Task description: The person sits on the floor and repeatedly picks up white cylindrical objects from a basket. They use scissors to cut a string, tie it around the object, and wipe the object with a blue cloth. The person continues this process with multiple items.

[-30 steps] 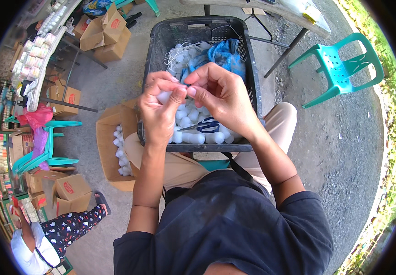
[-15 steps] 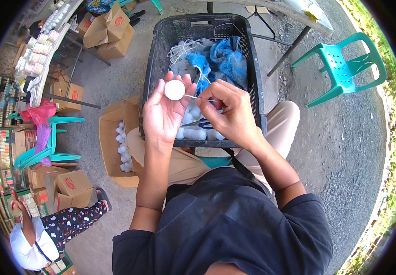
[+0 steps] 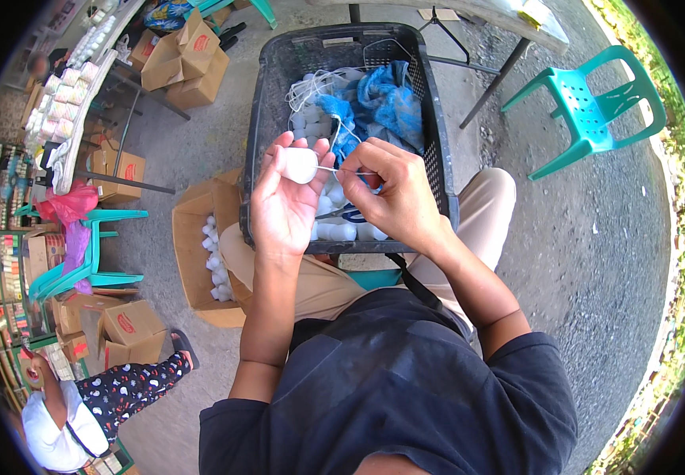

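Observation:
My left hand [image 3: 281,210], palm up, cradles a small white rounded piece [image 3: 300,165] between thumb and fingers. A thin white string [image 3: 326,169] runs from the piece's right side to my right hand [image 3: 394,186], which pinches it between thumb and forefinger. Both hands are over the near part of a black plastic crate [image 3: 447,158]. In the crate are more white pieces [image 3: 336,231], a blue cloth [image 3: 394,103] and a loose tangle of white cord [image 3: 304,89]. A dark blue handle-like loop [image 3: 353,215] shows partly beneath my right hand.
A cardboard box [image 3: 186,229] holding white pieces stands left of the crate. Green plastic chairs stand at right [image 3: 588,111] and left [image 3: 89,245]. Tables [image 3: 509,20] border the far side and left. At lower left is another person [image 3: 61,419].
The white piece has tilted in my left hand, so its side shows more than its round face. My right hand still pinches the string and has shifted slightly left.

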### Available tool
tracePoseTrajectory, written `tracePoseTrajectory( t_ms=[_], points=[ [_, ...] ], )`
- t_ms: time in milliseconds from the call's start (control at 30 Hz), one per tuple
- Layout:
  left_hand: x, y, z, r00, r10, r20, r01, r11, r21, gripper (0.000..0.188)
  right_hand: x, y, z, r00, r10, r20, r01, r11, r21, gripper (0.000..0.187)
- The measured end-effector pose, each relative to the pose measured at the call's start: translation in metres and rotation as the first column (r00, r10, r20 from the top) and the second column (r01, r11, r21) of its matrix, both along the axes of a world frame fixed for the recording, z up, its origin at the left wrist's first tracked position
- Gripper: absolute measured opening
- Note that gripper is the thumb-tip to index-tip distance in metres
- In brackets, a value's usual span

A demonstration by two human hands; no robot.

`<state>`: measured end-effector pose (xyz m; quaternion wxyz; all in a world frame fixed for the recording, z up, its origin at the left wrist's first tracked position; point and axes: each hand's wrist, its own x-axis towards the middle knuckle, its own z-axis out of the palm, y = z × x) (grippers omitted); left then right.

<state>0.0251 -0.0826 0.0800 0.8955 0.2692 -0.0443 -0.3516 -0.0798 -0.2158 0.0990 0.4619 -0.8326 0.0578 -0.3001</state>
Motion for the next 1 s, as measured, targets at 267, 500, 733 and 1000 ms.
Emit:
tracePoseTrajectory(
  t_ms=[267,500,733,1000],
  points=[
    [-0.005,-0.003,0.001,0.992,0.043,0.117,-0.048,0.998,0.045,0.026,-0.001,0.001,0.001,1.000,0.010,0.017,-0.010,1.000,0.011,0.008],
    [-0.015,-0.009,-0.004,0.965,0.077,0.252,-0.106,0.989,0.102,0.031,0.008,0.007,-0.020,0.997,0.009,0.076,-0.008,1.000,-0.006,0.007],
    [-0.011,-0.008,-0.033,0.961,0.051,0.273,-0.085,0.990,0.116,0.041,0.009,0.012,-0.037,0.993,-0.112,0.037,0.116,0.987,-0.112,0.014],
    [-0.007,-0.003,-0.052,0.898,-0.123,0.421,-0.019,0.948,0.317,0.045,0.006,0.001,-0.051,0.975,0.196,-0.105,-0.133,0.891,0.434,0.039]
  ],
)
